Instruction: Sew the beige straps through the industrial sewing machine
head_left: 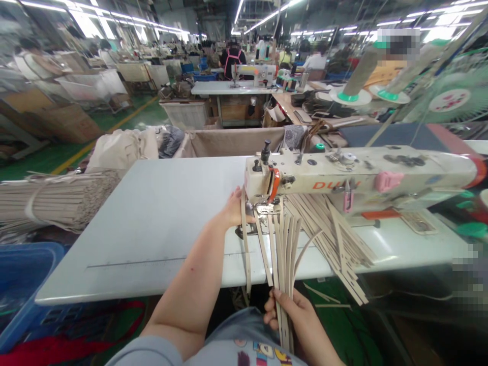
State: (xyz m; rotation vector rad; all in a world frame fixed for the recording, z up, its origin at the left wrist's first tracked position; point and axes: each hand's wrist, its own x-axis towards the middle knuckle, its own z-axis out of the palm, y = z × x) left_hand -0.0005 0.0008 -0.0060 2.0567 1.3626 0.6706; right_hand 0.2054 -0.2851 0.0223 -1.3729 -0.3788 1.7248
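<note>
My left hand (232, 209) lies beside the needle area of the sewing machine (354, 175), its fingers stretched out and the thumb near the presser foot (267, 208). A narrow beige strip (246, 254) hangs down in front of it, over the table's front edge; part of the hand is hidden behind it. Low at the table's edge, my right hand (292, 307) is closed around a bundle of beige strips (284, 254) that fan up towards the needle. Another strip (263, 249) runs from under the presser foot. More strips (335, 244) lie in a loose pile under the machine arm.
The white sewing table (152, 213) carries a printed ruler line. At left are a tied strip bundle (57, 201) and a blue basket (30, 254). Behind the table stands a fabric-lined bin (229, 142). Thread cones (356, 71) and a fan (453, 99) are at right.
</note>
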